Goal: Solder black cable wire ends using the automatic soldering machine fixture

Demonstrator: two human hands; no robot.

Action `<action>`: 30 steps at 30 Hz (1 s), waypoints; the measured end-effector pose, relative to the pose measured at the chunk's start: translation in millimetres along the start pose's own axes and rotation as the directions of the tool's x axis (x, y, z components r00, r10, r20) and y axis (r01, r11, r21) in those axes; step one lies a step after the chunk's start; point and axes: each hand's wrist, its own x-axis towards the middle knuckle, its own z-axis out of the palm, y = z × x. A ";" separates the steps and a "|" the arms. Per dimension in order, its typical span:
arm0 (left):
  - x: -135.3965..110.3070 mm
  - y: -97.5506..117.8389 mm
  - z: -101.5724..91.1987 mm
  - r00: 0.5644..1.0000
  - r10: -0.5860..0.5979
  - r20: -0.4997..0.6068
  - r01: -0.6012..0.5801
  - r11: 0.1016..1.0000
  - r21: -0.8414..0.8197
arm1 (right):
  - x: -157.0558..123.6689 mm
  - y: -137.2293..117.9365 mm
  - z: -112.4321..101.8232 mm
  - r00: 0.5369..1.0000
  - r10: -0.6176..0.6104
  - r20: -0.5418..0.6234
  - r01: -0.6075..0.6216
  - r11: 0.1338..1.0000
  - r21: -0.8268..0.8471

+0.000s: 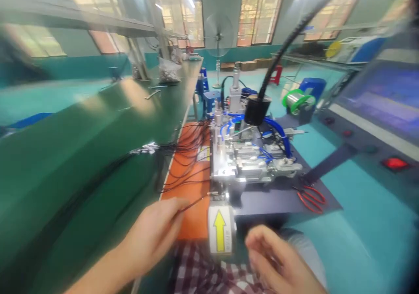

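A thin black wire point(193, 204) is being pinched between the fingertips of the left hand point(153, 235), its free end being pointed just ahead of the fingers toward the metal fixture point(248, 163). The right hand point(278, 259) is being held loosely curled and empty, apart from the wire, just right of the block with the yellow arrow label point(220, 236). For a clean feed, the wire is probably best being kept straight and low over the orange mat point(193, 176), with the pinch close to the tip. Red scissors point(310, 198) are lying beyond the right hand.
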 end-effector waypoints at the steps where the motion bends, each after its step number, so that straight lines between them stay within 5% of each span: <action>1: 10.0 5.2 11.3 1.000 0.019 -0.011 -0.019 0.999 -0.047 | 9.1 -13.4 1.9 0.995 -0.065 -0.080 0.066 0.998 0.005; 7: 27.1 15.8 49.6 0.998 0.055 0.005 -0.052 0.967 -0.248 | 57.8 -31.8 14.5 0.983 0.029 -0.180 0.006 0.982 0.190; 11: 37.8 23.2 57.4 0.982 -0.111 0.152 0.164 0.902 -0.399 | 61.9 -32.1 17.2 0.985 0.054 -0.164 -0.016 0.974 0.226; 13: 46.1 30.1 62.1 0.924 -0.239 0.297 0.365 0.780 -0.508 | 61.3 -35.5 15.3 0.984 0.050 -0.169 -0.009 0.972 0.233; 16: 55.5 37.9 67.6 0.787 -0.354 0.505 0.616 0.478 -0.626 | 62.0 -37.3 10.1 0.977 0.044 -0.208 0.010 0.967 0.255; 19: 58.3 39.5 68.6 0.683 -0.398 0.613 0.716 0.195 -0.670 | 64.1 -32.5 6.3 0.968 0.041 -0.249 0.016 0.974 0.224; 21: 57.5 38.5 67.6 0.643 -0.391 0.659 0.741 0.101 -0.664 | 65.5 -28.5 6.7 0.959 0.010 -0.282 0.039 0.985 0.168; 30: 54.0 38.0 67.6 0.621 -0.339 0.707 0.760 0.038 -0.649 | 69.1 -26.8 20.9 0.857 -0.356 -0.372 0.346 0.933 -0.095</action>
